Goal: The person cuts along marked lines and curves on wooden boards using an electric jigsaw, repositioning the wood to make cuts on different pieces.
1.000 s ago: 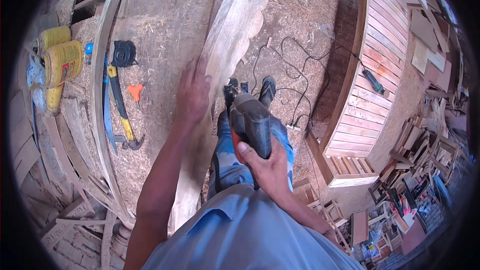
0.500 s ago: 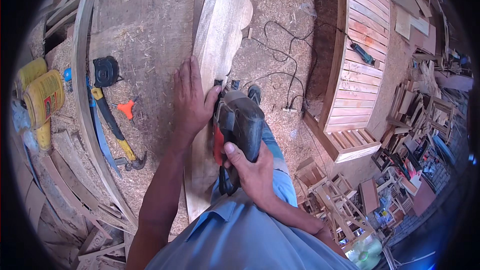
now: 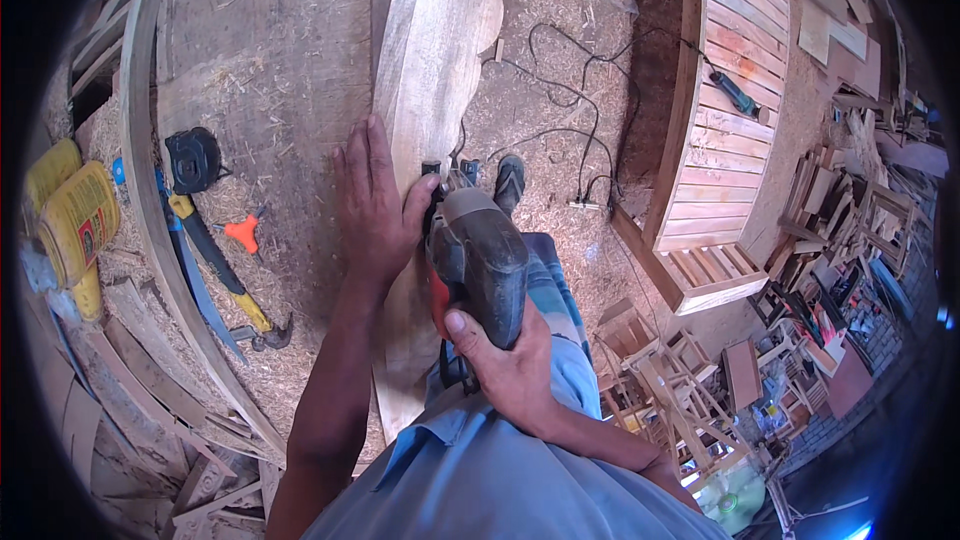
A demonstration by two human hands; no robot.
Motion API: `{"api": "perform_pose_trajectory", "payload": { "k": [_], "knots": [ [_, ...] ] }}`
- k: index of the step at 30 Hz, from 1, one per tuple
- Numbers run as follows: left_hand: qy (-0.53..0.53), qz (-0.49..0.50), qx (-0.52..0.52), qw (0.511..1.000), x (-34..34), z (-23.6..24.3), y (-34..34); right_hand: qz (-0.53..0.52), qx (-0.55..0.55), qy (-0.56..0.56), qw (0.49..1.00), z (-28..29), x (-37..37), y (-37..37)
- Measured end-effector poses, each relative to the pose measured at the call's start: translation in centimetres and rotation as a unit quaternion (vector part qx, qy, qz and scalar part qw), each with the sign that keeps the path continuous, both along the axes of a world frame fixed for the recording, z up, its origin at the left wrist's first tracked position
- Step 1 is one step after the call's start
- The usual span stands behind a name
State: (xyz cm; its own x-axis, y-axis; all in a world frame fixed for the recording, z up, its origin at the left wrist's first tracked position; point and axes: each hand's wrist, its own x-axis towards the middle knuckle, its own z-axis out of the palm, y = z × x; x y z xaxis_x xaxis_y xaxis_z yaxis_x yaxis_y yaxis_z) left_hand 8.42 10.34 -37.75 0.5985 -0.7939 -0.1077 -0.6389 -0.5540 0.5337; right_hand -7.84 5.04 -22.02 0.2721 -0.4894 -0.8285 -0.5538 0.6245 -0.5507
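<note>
1. Black tape measure [image 3: 193, 159] on the sawdusty bench, left of the left hand.
2. Yellow-handled hammer [image 3: 225, 275] and orange clamp [image 3: 243, 232], lower left of that hand.
3. Yellow containers [image 3: 75, 220] far left.
4. Black cable [image 3: 570, 110] on the floor, up-right of the right hand.
5. Slatted wooden frame [image 3: 725, 130] far right.

A single head-worn fisheye view looks steeply down, close over the workbench [image 3: 260, 70] and floor.

The plank [image 3: 425, 90] is pale, bare, rough-sawn wood. The power tool [image 3: 478, 260] on it has a matt grey, dusty plastic shell. Left of the plank, the worktop [image 3: 270, 70] is coarse weathered wood strewn with shavings.
</note>
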Motion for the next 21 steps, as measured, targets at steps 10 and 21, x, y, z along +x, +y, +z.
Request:
{"api": "perform_pose_trajectory", "payload": {
  "k": [10, 21],
  "knots": [
    [0.045, 0.033, 0.027, 0.998, -0.1, 0.1, 0.0, 0.039, -0.071, -0.018, 0.997, -0.5, 0.0, -0.4],
    [0.067, 0.057, 0.044, 0.995, 0.0, 0.5, -0.1, 0.079, -0.081, -0.035, 0.993, -0.3, 0.2, -1.7]
  ]
}}
